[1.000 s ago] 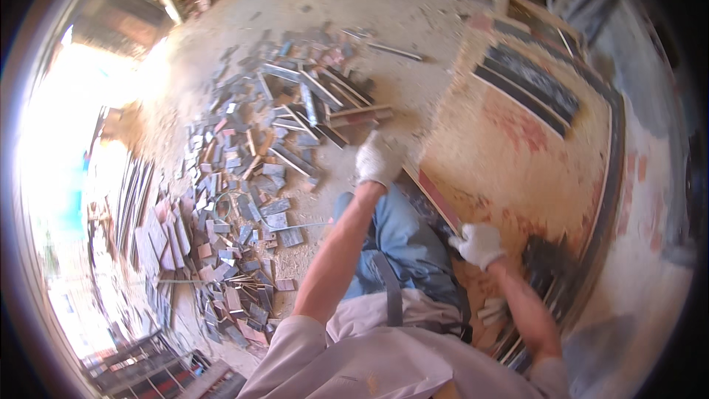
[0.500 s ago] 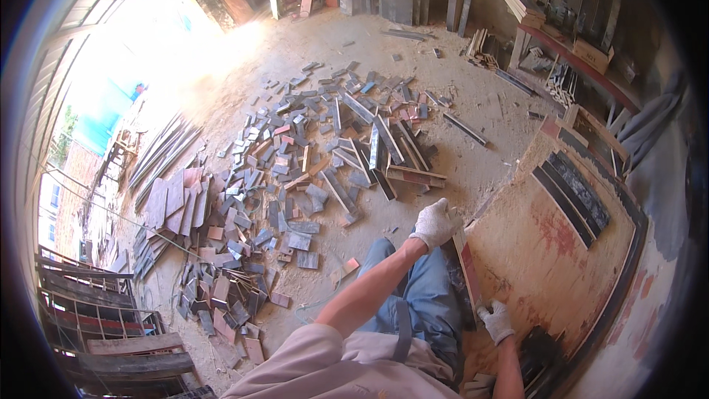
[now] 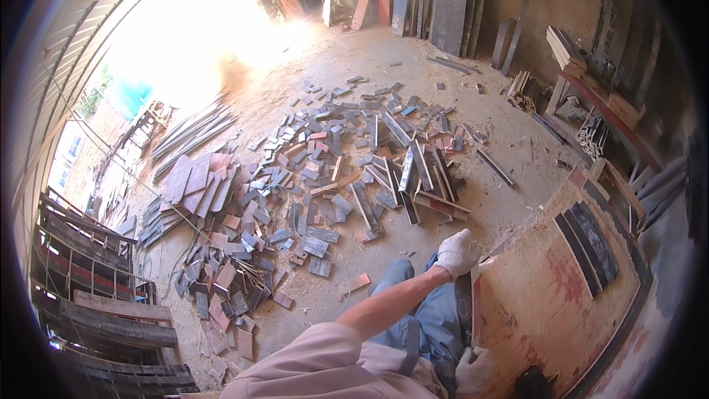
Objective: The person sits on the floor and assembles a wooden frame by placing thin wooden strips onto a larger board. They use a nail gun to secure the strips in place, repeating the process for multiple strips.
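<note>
My left hand [image 3: 456, 253], in a white work glove, is closed round the far end of a narrow board strip [image 3: 465, 303]. The strip has a dark face and a paler, reddish edge, and runs along the near left edge of a wooden work table [image 3: 517, 284], beside my right thigh. At the strip's near end my right hand [image 3: 473, 371], gloved in white too, has its fingers closed on it; its wrist is mostly out of view. Two dark curved strips [image 3: 587, 247] lie together on the table's far right part.
A wide heap of small cut board pieces [image 3: 317, 170] covers the floor ahead and left, with longer strips [image 3: 413, 170] on its right side. Slatted racks [image 3: 111, 307] stand at the left. Boards [image 3: 443, 7] lean on the far wall; a red-edged shelf [image 3: 613, 118] stands far right.
The view has swung, so the scene sits lower and further right. Both hands stay at the strip's two ends. My right hand now shows lower, with its forearm gone from view.
</note>
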